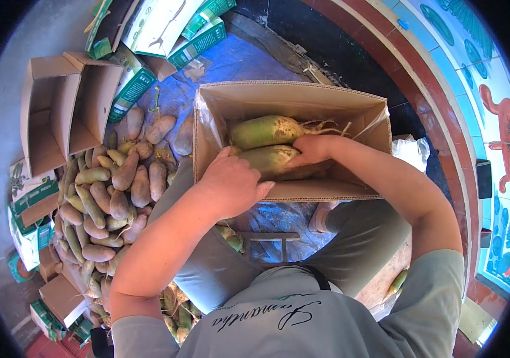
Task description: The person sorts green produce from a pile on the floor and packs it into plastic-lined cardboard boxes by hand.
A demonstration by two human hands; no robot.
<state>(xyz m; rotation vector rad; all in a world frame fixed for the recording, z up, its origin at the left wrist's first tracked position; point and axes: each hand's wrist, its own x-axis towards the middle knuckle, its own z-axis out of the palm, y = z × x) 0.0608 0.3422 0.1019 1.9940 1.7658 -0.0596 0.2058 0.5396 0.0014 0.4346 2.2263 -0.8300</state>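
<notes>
An open cardboard box stands in front of me between my knees. Inside it, a long green radish with stringy roots lies along the far side. Nearer to me lies a second green radish, paler at its right tip. My left hand reaches over the box's near edge and is curled round this radish's left end; its fingertips are partly hidden. My right hand is inside the box, closed on the same radish's right end, its fingers mostly out of sight. The box's bottom is largely covered.
A large heap of radishes lies to my left. Beyond it stand empty cardboard boxes and green-and-white boxes. Blue sheeting covers the floor. A small metal stool frame is between my legs. A tiled, painted wall rises at right.
</notes>
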